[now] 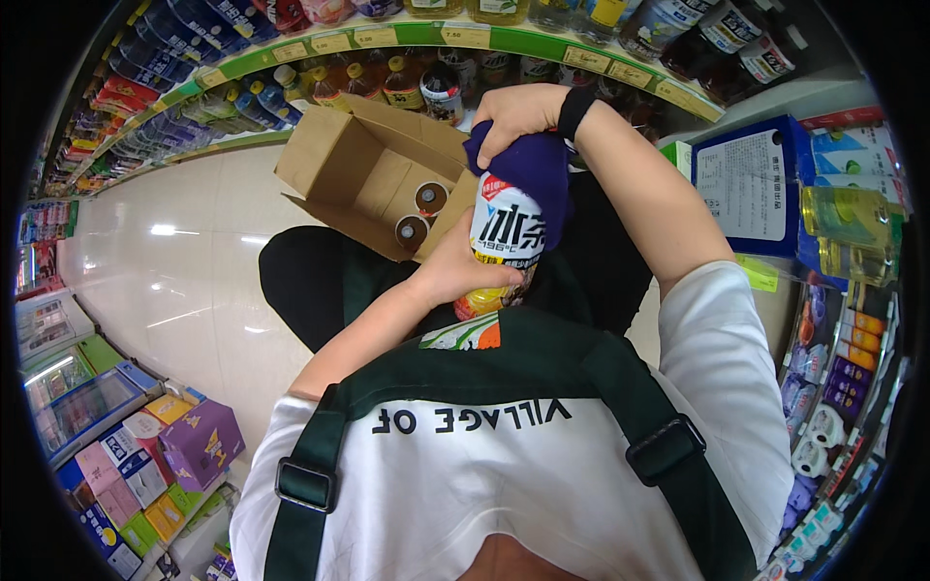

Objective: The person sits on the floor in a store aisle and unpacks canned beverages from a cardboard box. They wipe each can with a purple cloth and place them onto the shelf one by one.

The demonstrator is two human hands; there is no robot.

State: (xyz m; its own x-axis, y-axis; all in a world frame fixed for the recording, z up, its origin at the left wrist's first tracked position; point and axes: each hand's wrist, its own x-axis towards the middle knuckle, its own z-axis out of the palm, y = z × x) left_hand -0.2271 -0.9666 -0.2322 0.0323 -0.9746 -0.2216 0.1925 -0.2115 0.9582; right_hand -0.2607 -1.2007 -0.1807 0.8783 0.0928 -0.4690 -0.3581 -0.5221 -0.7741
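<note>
My left hand (458, 265) grips the lower part of a plastic drink bottle (508, 225) with a white, black and yellow label. My right hand (512, 123), with a black band at the wrist, clasps a dark purple cloth (534, 163) over the bottle's top end, which the cloth hides. The bottle is held above my lap, its base toward my dark green apron (407, 370). Just beyond my left hand is an open cardboard box (320, 156); two dark bottles with pale caps (430, 196) stand upright inside it.
Shelves with a green price rail (407, 33) curve across the front, filled with drink bottles. At right stand a blue carton (748, 189) and yellowish bottles (846, 210). A purple box (200, 443) sits among packaged goods at lower left. Shiny floor tiles (182, 218) show at left.
</note>
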